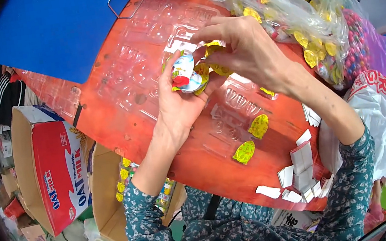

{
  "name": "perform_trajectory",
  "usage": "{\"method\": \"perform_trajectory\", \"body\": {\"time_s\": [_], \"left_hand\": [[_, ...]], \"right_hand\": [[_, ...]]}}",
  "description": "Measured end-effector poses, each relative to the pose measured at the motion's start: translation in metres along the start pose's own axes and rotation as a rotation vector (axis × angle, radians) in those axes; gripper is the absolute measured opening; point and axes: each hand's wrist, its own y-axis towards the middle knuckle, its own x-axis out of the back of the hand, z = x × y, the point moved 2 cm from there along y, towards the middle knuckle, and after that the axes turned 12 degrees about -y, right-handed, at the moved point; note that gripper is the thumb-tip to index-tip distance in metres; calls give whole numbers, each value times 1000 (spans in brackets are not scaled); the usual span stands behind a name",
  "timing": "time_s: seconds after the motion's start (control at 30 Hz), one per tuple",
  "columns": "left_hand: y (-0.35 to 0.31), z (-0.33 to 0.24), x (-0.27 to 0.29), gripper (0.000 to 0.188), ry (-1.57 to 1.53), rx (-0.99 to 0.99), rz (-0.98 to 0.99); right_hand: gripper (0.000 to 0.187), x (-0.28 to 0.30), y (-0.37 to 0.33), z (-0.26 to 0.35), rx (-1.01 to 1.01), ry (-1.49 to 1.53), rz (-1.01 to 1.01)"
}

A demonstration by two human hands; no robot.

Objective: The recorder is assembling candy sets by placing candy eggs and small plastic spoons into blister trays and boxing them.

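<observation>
My left hand (177,105) is raised over the table, closed around several egg-shaped packs. The front egg-shaped pack (183,69) is white with a red and blue print and a yellow edge. My right hand (251,48) arches in from the right, its thumb and fingers pinching a yellow egg-shaped pack (215,49) beside the left fingertips. Below them, two yellow egg-shaped packs (258,127) lie on the red table (128,140). Clear moulded plastic trays (136,69) spread across the table, partly behind my hands.
Clear bags of egg-shaped packs (281,13) and a bag of colourful balls (357,42) fill the far right. Small white cards (301,158) are piled near the right front edge. An opened carton (57,171) stands left of the table. A blue panel (55,36) borders the far left.
</observation>
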Motion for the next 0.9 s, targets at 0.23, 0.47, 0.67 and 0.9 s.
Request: {"method": "perform_trajectory", "body": {"time_s": [0.23, 0.47, 0.67, 0.9], "left_hand": [[-12, -4, -3, 40, -2, -69, -114], [-19, -1, 13, 38, 83, -77, -210], [-21, -37, 6, 51, 114, -30, -150], [-17, -71, -7, 52, 179, -150, -153]], "right_hand": [[16, 6, -10, 9, -258, -149, 78], [22, -16, -11, 10, -2, -189, 262], [11, -16, 22, -26, -213, 62, 229], [14, -58, 78, -121, -608, 134, -318]]}}
